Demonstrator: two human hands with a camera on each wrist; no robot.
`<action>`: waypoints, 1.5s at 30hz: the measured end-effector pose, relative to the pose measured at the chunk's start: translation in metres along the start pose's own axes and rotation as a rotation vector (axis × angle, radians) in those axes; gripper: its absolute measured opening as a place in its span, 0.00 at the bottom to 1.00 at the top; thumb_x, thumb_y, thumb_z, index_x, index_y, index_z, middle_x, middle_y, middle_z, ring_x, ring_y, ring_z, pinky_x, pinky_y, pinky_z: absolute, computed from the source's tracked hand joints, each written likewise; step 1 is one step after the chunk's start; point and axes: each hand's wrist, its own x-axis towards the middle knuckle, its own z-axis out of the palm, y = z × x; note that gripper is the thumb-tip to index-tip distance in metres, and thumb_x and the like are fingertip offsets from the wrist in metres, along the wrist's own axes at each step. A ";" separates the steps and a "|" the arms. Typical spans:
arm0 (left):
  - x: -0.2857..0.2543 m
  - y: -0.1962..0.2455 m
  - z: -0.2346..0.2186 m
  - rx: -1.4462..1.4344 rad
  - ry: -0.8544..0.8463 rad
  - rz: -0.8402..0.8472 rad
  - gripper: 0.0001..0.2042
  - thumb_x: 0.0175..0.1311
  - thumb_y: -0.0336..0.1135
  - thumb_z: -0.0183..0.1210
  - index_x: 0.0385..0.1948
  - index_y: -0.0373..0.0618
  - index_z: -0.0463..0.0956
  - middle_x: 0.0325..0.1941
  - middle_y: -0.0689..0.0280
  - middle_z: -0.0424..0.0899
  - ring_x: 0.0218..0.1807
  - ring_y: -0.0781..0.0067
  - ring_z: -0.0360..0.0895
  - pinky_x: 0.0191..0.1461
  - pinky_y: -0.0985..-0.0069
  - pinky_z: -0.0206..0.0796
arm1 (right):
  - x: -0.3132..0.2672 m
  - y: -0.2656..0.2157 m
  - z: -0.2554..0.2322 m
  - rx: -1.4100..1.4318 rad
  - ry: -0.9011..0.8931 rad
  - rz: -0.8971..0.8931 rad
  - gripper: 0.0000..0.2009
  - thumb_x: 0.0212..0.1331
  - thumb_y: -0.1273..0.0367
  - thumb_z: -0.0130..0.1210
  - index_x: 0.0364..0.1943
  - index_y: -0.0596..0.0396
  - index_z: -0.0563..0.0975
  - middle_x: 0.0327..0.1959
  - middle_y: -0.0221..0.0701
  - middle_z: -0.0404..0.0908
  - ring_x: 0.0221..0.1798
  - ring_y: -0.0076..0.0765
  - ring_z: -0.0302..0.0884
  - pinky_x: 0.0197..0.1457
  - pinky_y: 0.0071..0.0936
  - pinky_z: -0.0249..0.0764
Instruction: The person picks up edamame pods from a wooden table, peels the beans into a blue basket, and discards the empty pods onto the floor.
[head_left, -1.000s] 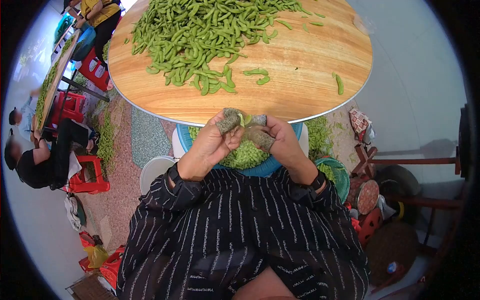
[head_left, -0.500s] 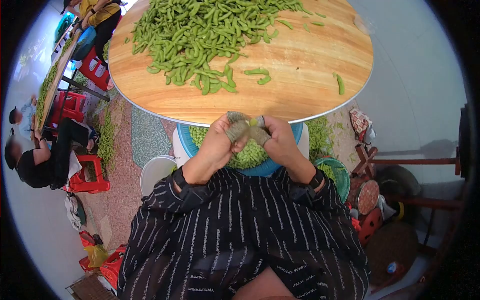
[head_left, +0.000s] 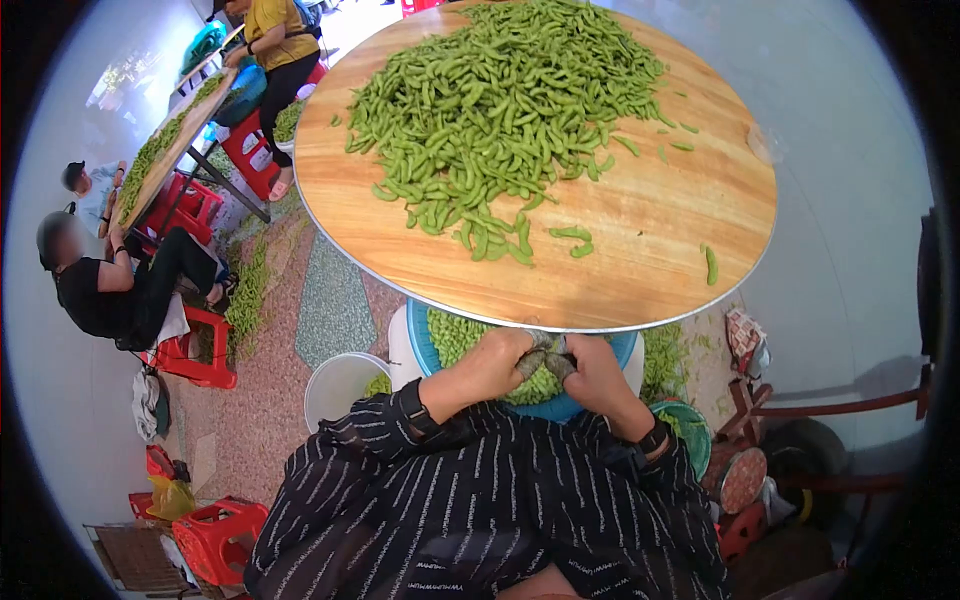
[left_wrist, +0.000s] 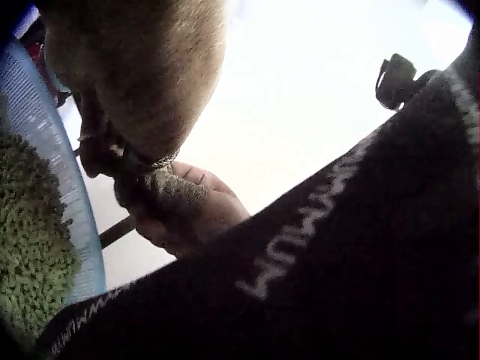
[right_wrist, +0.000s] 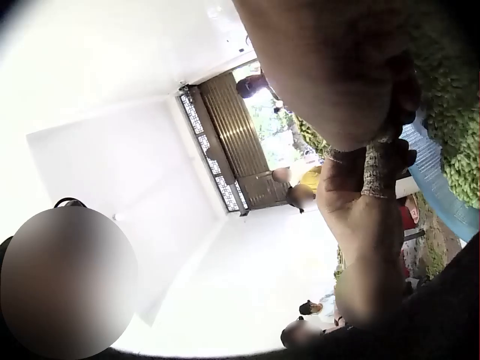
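Both hands meet at their fingertips over a blue basin [head_left: 425,350], just below the near edge of the round wooden table [head_left: 640,250]. My left hand [head_left: 490,365] and right hand [head_left: 600,375] have curled fingers and pinch at an edamame pod, which the fingers now hide. Grey wraps [head_left: 529,366] cover thumbs and forefingers. Green shelled beans [head_left: 455,338] fill the basin beneath them. In the left wrist view the right hand [left_wrist: 214,214] shows a wrapped finger, and the right wrist view shows the left hand [right_wrist: 360,217] close against the right.
A large heap of edamame pods [head_left: 510,110] covers the table's far half; a few lie loose nearer. A white bucket [head_left: 325,390] stands left of the basin, a green basket [head_left: 697,445] right. Other people sit at a second table [head_left: 165,160] beyond red stools [head_left: 205,345].
The head view has shifted, so the table and hands sit lower and further right. The green pod piece seen between the fingertips earlier is now hidden as the hands close together.
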 end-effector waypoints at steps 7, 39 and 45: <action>-0.014 -0.016 0.024 -0.092 0.030 -0.185 0.11 0.42 0.23 0.51 0.32 0.40 0.71 0.21 0.56 0.72 0.23 0.61 0.71 0.27 0.72 0.64 | -0.006 0.014 0.010 0.032 0.026 -0.024 0.05 0.40 0.74 0.49 0.24 0.61 0.70 0.21 0.47 0.70 0.27 0.57 0.68 0.29 0.38 0.63; -0.010 -0.150 0.039 0.336 -0.096 -0.245 0.19 0.56 0.48 0.50 0.42 0.42 0.70 0.40 0.55 0.76 0.43 0.54 0.72 0.45 0.65 0.63 | -0.113 0.107 -0.030 -0.211 0.281 0.519 0.07 0.38 0.78 0.50 0.26 0.63 0.71 0.24 0.50 0.72 0.31 0.57 0.69 0.33 0.40 0.66; -0.027 -0.177 0.038 0.463 -0.091 -0.155 0.12 0.48 0.36 0.55 0.35 0.43 0.74 0.37 0.53 0.76 0.41 0.51 0.71 0.44 0.65 0.63 | -0.047 0.089 0.007 -0.205 -0.074 0.189 0.07 0.43 0.72 0.51 0.29 0.56 0.75 0.26 0.42 0.75 0.31 0.51 0.72 0.33 0.39 0.68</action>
